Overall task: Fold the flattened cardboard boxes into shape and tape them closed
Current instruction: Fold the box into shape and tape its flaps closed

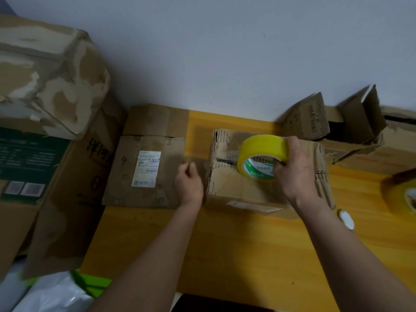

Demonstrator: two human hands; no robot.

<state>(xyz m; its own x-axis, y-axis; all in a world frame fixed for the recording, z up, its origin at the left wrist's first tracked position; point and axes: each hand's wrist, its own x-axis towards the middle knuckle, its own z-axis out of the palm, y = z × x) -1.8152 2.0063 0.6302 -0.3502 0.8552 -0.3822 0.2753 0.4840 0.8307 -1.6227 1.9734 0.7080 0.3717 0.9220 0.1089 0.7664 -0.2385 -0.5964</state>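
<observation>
A small worn cardboard box [238,188] stands folded into shape on the yellow table [225,244], its top flaps closed with a gap at the seam. My right hand [295,172] grips a yellow tape roll [258,154] over the box top. A strip of clear tape [198,163] stretches left from the roll to my left hand [189,183], which pinches its free end beside the box's left edge. A flattened box [146,163] with a white label lies left of it.
Large taped boxes [45,86] are stacked at the left. Opened, torn boxes [351,127] sit at the back right by the wall. A second tape roll [405,194] lies at the right edge, and a small white disc [345,219] is near my right forearm.
</observation>
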